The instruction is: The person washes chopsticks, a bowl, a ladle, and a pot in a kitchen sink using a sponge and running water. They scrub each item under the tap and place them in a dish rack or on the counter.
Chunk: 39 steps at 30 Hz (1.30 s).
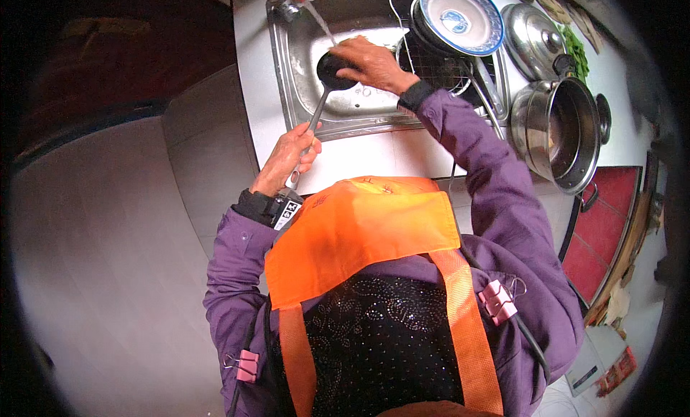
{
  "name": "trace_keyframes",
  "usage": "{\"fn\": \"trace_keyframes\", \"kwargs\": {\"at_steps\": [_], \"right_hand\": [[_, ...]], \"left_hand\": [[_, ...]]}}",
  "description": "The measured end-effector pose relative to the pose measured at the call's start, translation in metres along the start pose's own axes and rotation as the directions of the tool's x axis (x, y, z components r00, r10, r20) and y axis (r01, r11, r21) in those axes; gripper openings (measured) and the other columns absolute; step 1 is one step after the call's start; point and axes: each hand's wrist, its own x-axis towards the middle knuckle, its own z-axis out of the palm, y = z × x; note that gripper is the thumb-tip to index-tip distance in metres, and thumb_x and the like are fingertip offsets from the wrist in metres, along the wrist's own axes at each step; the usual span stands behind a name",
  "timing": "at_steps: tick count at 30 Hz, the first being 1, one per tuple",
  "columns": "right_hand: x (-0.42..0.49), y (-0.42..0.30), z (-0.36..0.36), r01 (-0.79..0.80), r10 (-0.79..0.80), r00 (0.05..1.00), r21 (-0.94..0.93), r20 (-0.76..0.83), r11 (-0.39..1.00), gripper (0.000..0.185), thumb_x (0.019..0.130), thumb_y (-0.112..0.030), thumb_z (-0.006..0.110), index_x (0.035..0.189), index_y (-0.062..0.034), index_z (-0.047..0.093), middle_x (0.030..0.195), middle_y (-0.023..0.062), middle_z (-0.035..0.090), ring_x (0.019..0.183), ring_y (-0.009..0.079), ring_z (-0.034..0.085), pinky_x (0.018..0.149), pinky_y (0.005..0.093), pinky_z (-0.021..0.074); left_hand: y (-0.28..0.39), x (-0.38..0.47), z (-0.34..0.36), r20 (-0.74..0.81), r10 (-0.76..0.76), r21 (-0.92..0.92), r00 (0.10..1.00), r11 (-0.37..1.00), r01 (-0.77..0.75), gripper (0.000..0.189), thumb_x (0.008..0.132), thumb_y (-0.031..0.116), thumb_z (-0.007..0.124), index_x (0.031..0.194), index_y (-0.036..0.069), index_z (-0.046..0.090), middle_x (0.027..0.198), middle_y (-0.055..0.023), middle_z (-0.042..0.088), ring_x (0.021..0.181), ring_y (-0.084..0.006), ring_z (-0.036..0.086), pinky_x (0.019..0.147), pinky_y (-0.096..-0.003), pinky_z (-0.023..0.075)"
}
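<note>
My left hand [294, 153] grips the grey handle of a ladle [322, 107] at the front left edge of a stainless steel sink [302, 93]. The ladle's dark round head lies over the basin. My right hand [369, 64] reaches across from the right, its thumb and fingers against that dark head. Its fingertips are partly hidden, so I cannot tell whether they pinch the ladle or anything else. From the faucet [288, 10] at the upper left, a stream of water [322, 26] falls close by my right fingers.
A blue-rimmed plate [488, 20] rests on stacked dishes above a wire rack [431, 74] at the sink's right. Beyond are a steel lid [525, 39], leafy greens [575, 53] and a steel pot [531, 131]. A red-tiled surface [604, 233] lies lower right.
</note>
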Motion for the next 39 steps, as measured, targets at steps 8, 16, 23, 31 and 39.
{"fn": "trace_keyframes", "kwargs": {"at_steps": [8, 16, 23, 31, 39], "right_hand": [[0.047, 0.034, 0.007, -0.169, 0.159, 0.897, -0.012, 0.412, 0.986, 0.039, 0.074, -0.033, 0.069, 0.108, -0.0162, 0.06, 0.093, 0.0106, 0.064, 0.084, 0.0249, 0.062, 0.071, 0.0384, 0.0471], [-0.016, 0.002, 0.116, -0.157, 0.828, 0.298, 0.88, 0.476, -0.449, 0.028, 0.082, -0.029, 0.063, 0.091, -0.0028, 0.061, 0.088, 0.0109, 0.065, 0.076, 0.0228, 0.063, 0.065, 0.0346, 0.0518], [-0.02, 0.023, 0.085, -0.572, 0.808, 0.432, 0.814, 0.401, -0.099, 0.036, 0.069, -0.018, 0.076, 0.099, -0.0041, 0.064, 0.082, 0.0144, 0.067, 0.068, 0.0258, 0.065, 0.064, 0.0362, 0.0517], [0.029, 0.018, 0.023, 0.367, -0.308, 0.857, -0.07, 0.413, 0.927, 0.013, 0.076, -0.015, 0.054, 0.085, -0.0088, 0.06, 0.077, 0.0129, 0.063, 0.075, 0.0326, 0.063, 0.064, 0.0419, 0.0505], [0.047, 0.032, 0.024, -0.052, -0.038, 0.905, 0.198, 0.423, 0.979, 0.022, 0.069, -0.022, 0.066, 0.086, -0.0077, 0.064, 0.075, 0.0151, 0.062, 0.071, 0.0341, 0.061, 0.06, 0.039, 0.0471]], "left_hand": [[0.003, 0.004, 0.004, -0.024, 0.089, 0.207, 0.996, 0.975, -0.082, 0.033, 0.092, 0.017, 0.044, 0.12, -0.001, 0.041, 0.074, -0.0013, 0.048, 0.048, -0.0043, 0.035, 0.038, -0.0193, 0.0323], [-0.011, 0.021, 0.008, -0.066, 0.065, 0.053, 0.996, 0.997, -0.061, 0.029, 0.093, 0.02, 0.048, 0.115, 0.001, 0.044, 0.078, 0.0004, 0.05, 0.048, -0.0015, 0.034, 0.038, -0.0165, 0.031], [-0.01, 0.015, 0.002, -0.024, 0.111, 0.121, 0.993, 0.987, -0.108, 0.033, 0.092, 0.02, 0.047, 0.118, 0.0, 0.043, 0.077, 0.0008, 0.049, 0.05, -0.0018, 0.035, 0.039, -0.0166, 0.0319], [0.0, 0.02, -0.004, -0.031, 0.003, 0.504, 1.0, 0.864, 0.013, 0.03, 0.092, 0.016, 0.042, 0.117, 0.0, 0.044, 0.074, 0.0006, 0.047, 0.05, -0.0038, 0.038, 0.039, -0.019, 0.0343], [-0.008, 0.014, -0.009, -0.014, 0.035, 0.326, 0.999, 0.945, -0.029, 0.031, 0.092, 0.019, 0.045, 0.117, 0.001, 0.044, 0.075, 0.0009, 0.047, 0.05, -0.0028, 0.037, 0.04, -0.0181, 0.0337]]}}
